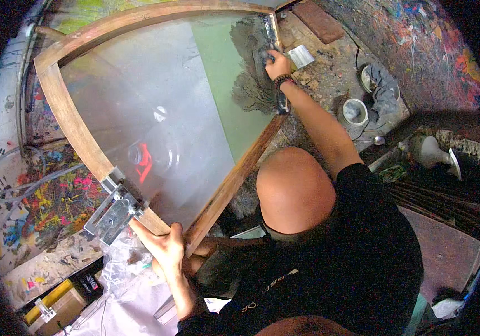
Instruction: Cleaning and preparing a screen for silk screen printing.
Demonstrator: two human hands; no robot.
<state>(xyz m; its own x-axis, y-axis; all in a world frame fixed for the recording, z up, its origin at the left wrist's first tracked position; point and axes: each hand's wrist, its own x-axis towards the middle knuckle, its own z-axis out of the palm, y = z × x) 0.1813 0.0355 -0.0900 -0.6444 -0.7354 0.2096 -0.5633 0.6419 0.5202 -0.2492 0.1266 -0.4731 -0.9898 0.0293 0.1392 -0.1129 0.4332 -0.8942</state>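
A large wooden frame stretched with translucent mesh slants across the view, with a pale green band toward its right. My left hand is closed round its lower-left corner, just below a metal clamp fitting. At the upper right, my right hand is closed on a small dark thing, too hidden to name, beside a dark smear on the mesh and a metal-edged strip along the frame's right end. A red shape shows faintly through the mesh.
My bent knee is right of the frame. A white pot, grey rag, white card and brown block lie beyond my right arm. Paint-splattered surfaces surround the frame. Stacked boards stand at right, crumpled plastic below.
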